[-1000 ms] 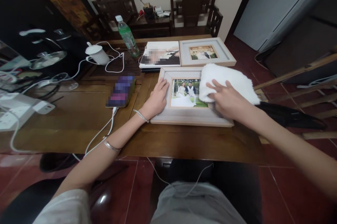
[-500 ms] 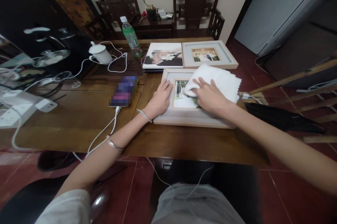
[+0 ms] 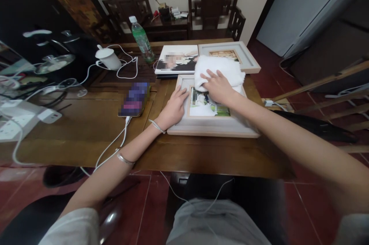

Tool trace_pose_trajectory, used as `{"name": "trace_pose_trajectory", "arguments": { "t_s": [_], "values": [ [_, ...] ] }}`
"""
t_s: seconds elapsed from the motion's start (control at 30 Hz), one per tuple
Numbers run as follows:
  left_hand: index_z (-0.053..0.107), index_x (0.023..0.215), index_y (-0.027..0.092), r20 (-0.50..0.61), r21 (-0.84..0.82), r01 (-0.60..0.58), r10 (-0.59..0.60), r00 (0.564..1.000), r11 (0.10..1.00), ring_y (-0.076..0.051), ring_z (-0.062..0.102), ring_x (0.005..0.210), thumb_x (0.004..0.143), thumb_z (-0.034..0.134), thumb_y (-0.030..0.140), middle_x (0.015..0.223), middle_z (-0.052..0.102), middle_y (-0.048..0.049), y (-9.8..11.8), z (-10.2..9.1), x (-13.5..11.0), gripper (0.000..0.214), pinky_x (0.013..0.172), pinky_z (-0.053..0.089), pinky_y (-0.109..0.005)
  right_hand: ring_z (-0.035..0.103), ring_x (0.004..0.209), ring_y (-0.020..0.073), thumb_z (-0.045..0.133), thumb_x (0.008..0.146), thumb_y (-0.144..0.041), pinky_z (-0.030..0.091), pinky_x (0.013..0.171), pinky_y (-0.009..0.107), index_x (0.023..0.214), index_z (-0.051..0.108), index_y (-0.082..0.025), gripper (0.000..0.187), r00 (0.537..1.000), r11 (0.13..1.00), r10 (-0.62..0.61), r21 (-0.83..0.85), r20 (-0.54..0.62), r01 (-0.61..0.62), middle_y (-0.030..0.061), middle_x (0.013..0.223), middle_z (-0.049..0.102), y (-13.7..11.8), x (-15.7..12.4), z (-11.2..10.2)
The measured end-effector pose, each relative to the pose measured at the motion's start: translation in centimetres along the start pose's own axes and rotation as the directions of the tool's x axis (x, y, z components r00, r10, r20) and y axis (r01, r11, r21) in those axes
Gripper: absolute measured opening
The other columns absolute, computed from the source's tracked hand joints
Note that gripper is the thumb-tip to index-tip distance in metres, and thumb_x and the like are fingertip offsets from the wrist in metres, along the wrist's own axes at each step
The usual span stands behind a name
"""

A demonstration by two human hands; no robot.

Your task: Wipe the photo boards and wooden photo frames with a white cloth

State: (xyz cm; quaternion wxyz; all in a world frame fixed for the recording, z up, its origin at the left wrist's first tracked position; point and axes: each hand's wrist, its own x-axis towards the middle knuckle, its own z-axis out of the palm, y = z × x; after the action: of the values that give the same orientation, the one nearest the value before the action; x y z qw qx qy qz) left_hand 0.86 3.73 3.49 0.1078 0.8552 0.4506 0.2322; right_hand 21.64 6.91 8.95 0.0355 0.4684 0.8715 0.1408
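A light wooden picture frame [image 3: 213, 130] lies flat on the brown table [image 3: 184, 156] in front of me, with a photo [image 3: 201, 108] set in its middle. My left hand [image 3: 174, 108] rests on the frame's left border, fingers stretched out. On the frame's upper part my right hand [image 3: 218, 86] presses a folded white cloth [image 3: 217, 69], its fingers bent over the near edge. The cloth covers the frame's top border, part of the photo, and the lower part of a second picture frame [image 3: 249, 58] behind.
Left of the second frame lies a photo panel [image 3: 175, 60]. A green-labelled bottle [image 3: 142, 41], a white lidded cup [image 3: 108, 58] and a phone [image 3: 134, 99] on a charging cable stand or lie to the left. Power strips [image 3: 20, 118] and a glass-lidded pot [image 3: 56, 64] are at the far left.
My right hand has moved the white cloth up and to the left, uncovering more of the photo's lower right. My left hand has stayed on the frame's left border.
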Motion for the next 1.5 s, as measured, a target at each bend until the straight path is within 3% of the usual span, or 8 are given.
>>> {"name": "trace_pose_trajectory", "arguments": {
  "t_s": [0.2, 0.3, 0.47, 0.7, 0.93, 1.17, 1.33, 1.5],
  "values": [
    [0.051, 0.132, 0.011, -0.023, -0.045, 0.001, -0.003, 1.000, 0.999, -0.030, 0.027, 0.143, 0.075, 0.039, 0.001, 0.143, 0.047, -0.0125, 0.0, 0.0, -0.1, 0.059, 0.116, 0.027, -0.053, 0.045, 0.127, 0.0291, 0.042, 0.080, -0.004, 0.036, 0.100, 0.047, 0.127, 0.057, -0.007, 0.049, 0.974, 0.979, 0.190, -0.101, 0.126, -0.178, 0.0173, 0.132, 0.058, 6.0, -4.2, 0.0],
    [0.049, 0.133, 0.009, -0.047, -0.056, 0.009, -0.012, 0.999, 0.998, -0.030, 0.027, 0.143, 0.076, 0.037, 0.000, 0.144, 0.045, -0.0154, 0.1, 0.3, -0.2, 0.059, 0.115, 0.028, -0.055, 0.046, 0.125, 0.0296, 0.039, 0.079, -0.003, 0.039, 0.096, 0.046, 0.118, 0.063, -0.007, 0.046, 0.976, 0.976, 0.169, -0.159, 0.134, -0.148, 0.0172, 0.134, 0.055, 6.7, -6.2, -0.3],
    [0.047, 0.133, 0.007, -0.080, -0.028, -0.020, 0.018, 0.997, 0.999, -0.029, 0.028, 0.142, 0.076, 0.037, -0.001, 0.142, 0.047, -0.0165, -0.1, 0.6, -0.3, 0.059, 0.115, 0.029, -0.053, 0.043, 0.129, 0.0351, 0.043, 0.073, -0.004, 0.042, 0.097, 0.049, 0.099, 0.071, -0.010, 0.038, 0.991, 0.994, 0.032, -0.112, 0.127, -0.018, 0.0162, 0.138, 0.052, 2.8, -10.9, -2.0],
    [0.047, 0.133, 0.009, -0.078, -0.019, -0.066, 0.064, 0.995, 0.998, -0.029, 0.030, 0.141, 0.076, 0.038, 0.000, 0.143, 0.046, -0.0151, -0.6, 0.3, -0.2, 0.059, 0.117, 0.027, -0.053, 0.043, 0.132, 0.0330, 0.046, 0.073, -0.007, 0.043, 0.103, 0.052, 0.099, 0.072, -0.018, 0.038, 0.987, 0.962, -0.148, 0.241, 0.056, 0.131, 0.0119, 0.140, 0.052, -3.3, -18.0, -5.3],
    [0.050, 0.130, 0.006, -0.063, -0.012, -0.016, 0.015, 0.998, 1.000, -0.029, 0.028, 0.142, 0.075, 0.039, -0.002, 0.149, 0.038, -0.0171, 0.0, 0.3, -0.2, 0.057, 0.118, 0.026, -0.046, 0.034, 0.137, 0.0363, 0.043, 0.074, -0.002, 0.032, 0.108, 0.056, 0.115, 0.066, -0.009, 0.047, 0.991, 0.979, -0.091, 0.193, 0.099, 0.071, 0.0181, 0.144, 0.045, -1.5, -11.7, -2.6],
    [0.048, 0.133, 0.009, -0.056, -0.035, -0.008, 0.006, 0.998, 0.999, -0.029, 0.025, 0.143, 0.076, 0.038, -0.002, 0.149, 0.036, -0.0176, -0.2, 0.8, -0.3, 0.059, 0.115, 0.027, -0.052, 0.019, 0.139, 0.0462, 0.039, 0.080, -0.002, 0.023, 0.100, 0.071, 0.131, 0.054, -0.010, 0.054, 0.978, 0.978, 0.211, 0.005, 0.004, -0.211, 0.0194, 0.154, 0.026, 2.2, -3.9, 0.9],
    [0.047, 0.133, 0.008, -0.052, -0.009, 0.001, -0.001, 0.999, 1.000, -0.029, 0.026, 0.143, 0.077, 0.037, -0.002, 0.148, 0.037, -0.0192, -0.1, 0.7, -0.2, 0.058, 0.115, 0.028, -0.052, 0.029, 0.134, 0.0475, 0.037, 0.082, -0.005, 0.029, 0.099, 0.066, 0.124, 0.060, -0.009, 0.048, 0.987, 0.995, 0.099, -0.043, 0.127, -0.094, 0.0204, 0.149, 0.036, 0.0, -5.4, -0.3],
    [0.045, 0.135, 0.008, -0.035, -0.001, 0.043, -0.043, 0.998, 0.999, -0.029, 0.023, 0.144, 0.080, 0.036, 0.000, 0.148, 0.037, -0.0202, 0.5, 0.6, -0.3, 0.056, 0.115, 0.026, -0.055, 0.044, 0.127, 0.0418, 0.044, 0.075, -0.004, 0.043, 0.094, 0.059, 0.113, 0.067, -0.016, 0.047, 0.937, 0.995, -0.076, 0.080, 0.342, 0.051, 0.0142, 0.143, 0.047, -3.4, -11.0, -5.6]
  ]
}}
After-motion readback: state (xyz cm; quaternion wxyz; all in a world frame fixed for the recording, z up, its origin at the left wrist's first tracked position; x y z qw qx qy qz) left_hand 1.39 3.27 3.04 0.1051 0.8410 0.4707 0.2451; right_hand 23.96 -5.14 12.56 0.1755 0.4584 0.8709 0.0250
